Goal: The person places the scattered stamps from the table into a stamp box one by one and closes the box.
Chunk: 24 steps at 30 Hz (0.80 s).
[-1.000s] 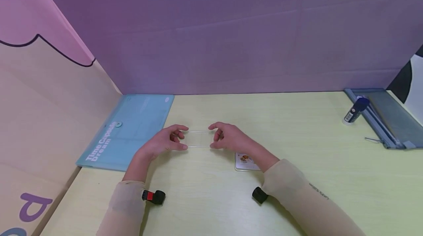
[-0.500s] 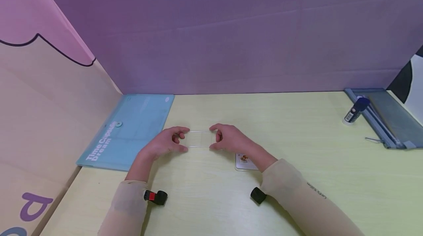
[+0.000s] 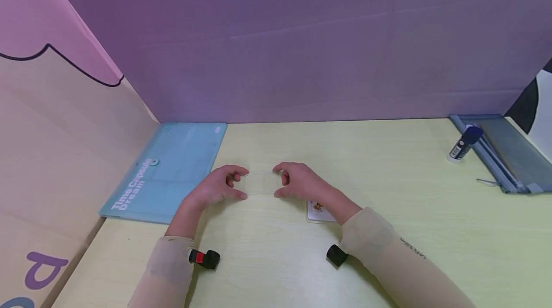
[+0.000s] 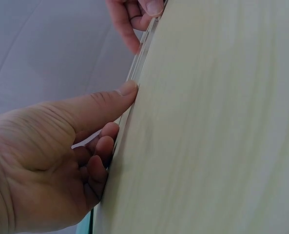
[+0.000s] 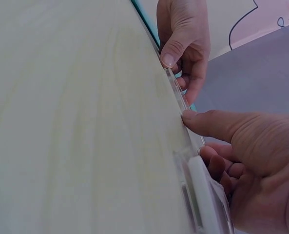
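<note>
A clear, flat rectangular plastic lid (image 3: 262, 185) with thin bright edges lies level between both hands, low at the table surface. My left hand (image 3: 217, 187) holds its left end, thumb at the near edge and forefinger at the far edge, other fingers curled. My right hand (image 3: 299, 182) grips the right end in the same way. In the right wrist view the lid (image 5: 177, 91) shows edge-on as a narrow see-through strip. Below the right forearm lies a small clear case with a white printed card (image 3: 318, 212), partly hidden by the arm.
A light blue document folder (image 3: 177, 169) lies on the left of the pale wooden table (image 3: 267, 255). At the far right, a glue stick (image 3: 463, 146) leans on a grey-blue zip pouch (image 3: 517, 154). A purple panel (image 3: 302, 44) closes the back.
Both hands keep their hold on the lid. The lid has shifted slightly down toward the near side since half a second ago, and the left hand has moved slightly right.
</note>
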{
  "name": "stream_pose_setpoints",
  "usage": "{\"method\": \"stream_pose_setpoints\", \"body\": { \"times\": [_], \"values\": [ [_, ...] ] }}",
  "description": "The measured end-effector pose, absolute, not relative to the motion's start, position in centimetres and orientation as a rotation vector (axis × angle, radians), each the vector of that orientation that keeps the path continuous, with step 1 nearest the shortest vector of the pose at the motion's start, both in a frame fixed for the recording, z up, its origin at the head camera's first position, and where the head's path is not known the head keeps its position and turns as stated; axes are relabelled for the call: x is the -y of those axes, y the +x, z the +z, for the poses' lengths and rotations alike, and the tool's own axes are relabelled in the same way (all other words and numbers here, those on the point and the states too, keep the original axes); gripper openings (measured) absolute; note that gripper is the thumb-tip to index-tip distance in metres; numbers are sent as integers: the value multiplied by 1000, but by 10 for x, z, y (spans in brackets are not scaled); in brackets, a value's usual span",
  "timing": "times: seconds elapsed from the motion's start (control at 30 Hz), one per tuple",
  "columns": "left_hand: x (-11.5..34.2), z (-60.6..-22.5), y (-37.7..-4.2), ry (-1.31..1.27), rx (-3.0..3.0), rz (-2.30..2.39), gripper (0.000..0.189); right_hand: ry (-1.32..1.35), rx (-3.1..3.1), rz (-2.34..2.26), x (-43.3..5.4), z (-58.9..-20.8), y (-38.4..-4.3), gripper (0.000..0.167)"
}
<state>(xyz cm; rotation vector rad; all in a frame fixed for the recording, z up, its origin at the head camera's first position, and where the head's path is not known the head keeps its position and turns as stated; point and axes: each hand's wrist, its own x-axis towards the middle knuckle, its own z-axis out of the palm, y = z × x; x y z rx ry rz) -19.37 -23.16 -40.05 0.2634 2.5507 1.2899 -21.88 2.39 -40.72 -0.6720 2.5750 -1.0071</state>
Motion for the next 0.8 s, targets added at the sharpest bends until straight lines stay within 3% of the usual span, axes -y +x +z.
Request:
{"method": "stream_pose_setpoints", "body": {
  "times": [0.37, 0.8],
  "values": [
    [231, -402, -195, 241, -2565, 1280, 53, -648, -2574, -997, -22, -407, -219, 63],
    [231, -406, -197, 221, -2581, 1277, 52, -669, -2574, -1009, -24, -407, -219, 55]
  ]
}}
